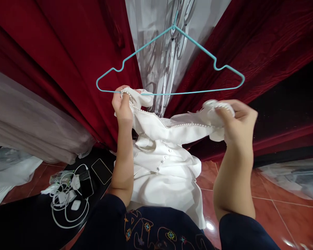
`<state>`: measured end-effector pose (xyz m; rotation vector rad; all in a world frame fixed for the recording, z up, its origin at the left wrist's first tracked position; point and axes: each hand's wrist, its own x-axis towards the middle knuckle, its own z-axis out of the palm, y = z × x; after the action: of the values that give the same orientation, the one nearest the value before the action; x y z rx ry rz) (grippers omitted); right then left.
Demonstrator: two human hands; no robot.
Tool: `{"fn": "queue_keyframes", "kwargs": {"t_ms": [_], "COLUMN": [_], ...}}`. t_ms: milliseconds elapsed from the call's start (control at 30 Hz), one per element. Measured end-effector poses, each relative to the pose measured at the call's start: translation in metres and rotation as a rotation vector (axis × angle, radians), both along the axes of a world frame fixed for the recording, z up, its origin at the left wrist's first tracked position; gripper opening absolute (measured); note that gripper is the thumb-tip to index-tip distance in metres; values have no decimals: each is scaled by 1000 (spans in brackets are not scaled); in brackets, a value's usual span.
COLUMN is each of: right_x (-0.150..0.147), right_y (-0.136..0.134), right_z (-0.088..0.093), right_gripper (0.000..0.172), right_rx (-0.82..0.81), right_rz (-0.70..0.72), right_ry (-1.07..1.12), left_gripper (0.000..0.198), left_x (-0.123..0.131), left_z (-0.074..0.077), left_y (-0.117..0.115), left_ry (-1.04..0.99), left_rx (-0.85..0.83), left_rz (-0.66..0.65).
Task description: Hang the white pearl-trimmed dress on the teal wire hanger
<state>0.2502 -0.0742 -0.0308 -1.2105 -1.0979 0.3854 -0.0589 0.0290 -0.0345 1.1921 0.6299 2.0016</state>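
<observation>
A white dress (167,156) with a pearl-beaded neckline and small buttons down its front hangs between my two hands. My left hand (123,102) is closed on one shoulder of the dress, right at the lower bar of a light blue hanger (195,92). The other shoulder is pinched in my right hand (238,116), below and to the right of the hanger's bar. The hanger is suspended above the dress, its hook near the top of the view. The lower part of the dress falls in folds in front of my body.
Dark red curtains (75,62) hang left and right, with a white metal scrollwork piece (169,55) between them. At lower left, a black surface (23,222) bears phones (86,184), white cables (65,205) and chargers. The floor has red tiles (271,215).
</observation>
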Motion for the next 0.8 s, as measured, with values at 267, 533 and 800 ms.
{"fn": "queue_keyframes", "kwargs": {"t_ms": [267, 533, 800], "right_x": [-39, -64, -62], "right_y": [13, 59, 55], "right_z": [20, -8, 0], "right_gripper": [42, 30, 37], "right_rx": [233, 139, 139], "right_rz": [190, 115, 115], "right_ry": [-283, -317, -343], "left_gripper": [26, 14, 25], "left_x": [20, 14, -61], "left_z": [-7, -14, -34], "left_y": [-4, -28, -23], "left_ry": [-83, 20, 214], "left_rx": [-61, -36, -103], "left_rz": [-42, 71, 570]}}
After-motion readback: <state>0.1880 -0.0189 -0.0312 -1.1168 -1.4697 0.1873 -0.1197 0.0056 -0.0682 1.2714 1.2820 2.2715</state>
